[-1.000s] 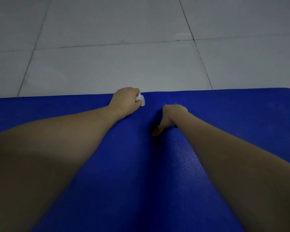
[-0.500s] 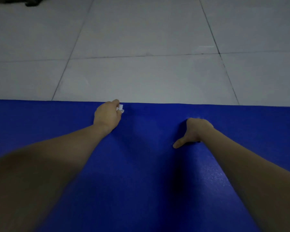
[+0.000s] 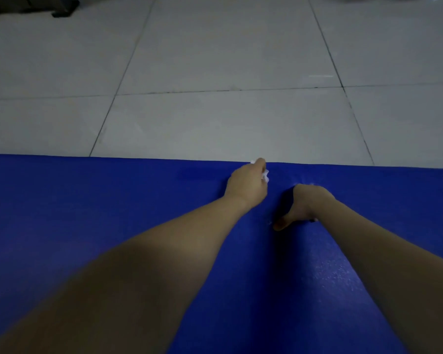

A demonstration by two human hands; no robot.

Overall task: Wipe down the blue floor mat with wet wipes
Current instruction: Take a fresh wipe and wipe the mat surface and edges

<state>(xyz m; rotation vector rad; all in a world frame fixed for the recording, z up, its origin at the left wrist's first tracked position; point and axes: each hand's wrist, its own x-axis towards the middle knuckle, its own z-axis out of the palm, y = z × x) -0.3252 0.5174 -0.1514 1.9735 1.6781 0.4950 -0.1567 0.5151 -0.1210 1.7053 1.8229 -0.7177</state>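
Your two bare forearms reach forward over the blue floor mat (image 3: 113,213), which covers the lower half of the view and ends in a straight far edge against the pale tiled floor (image 3: 215,118). Your left hand (image 3: 248,186) lies at that far edge, just left of the view's centre, its fingers curled down and closed on a small crumpled white wet wipe (image 3: 265,175); only a bit of the wipe shows at the right side of the knuckles, with a further white scrap at the fingertips by the mat's edge. The wipe sits against the mat surface, right at the border with the floor. Your right hand (image 3: 308,205) rests on the mat just beside the left one, a little nearer to you, with the wrist raised and the thumb (image 3: 281,224) stretched out toward you and touching the mat. Its fingers are hidden behind the back of the hand, so you cannot tell whether they are spread or folded; nothing can be seen in its grasp. A dark shadow lies on the mat between the two hands. At the far left corner of the floor stands a dark object (image 3: 28,6), too dim and too far cropped to identify. The mat surface near your right forearm shows a fine speckled texture.
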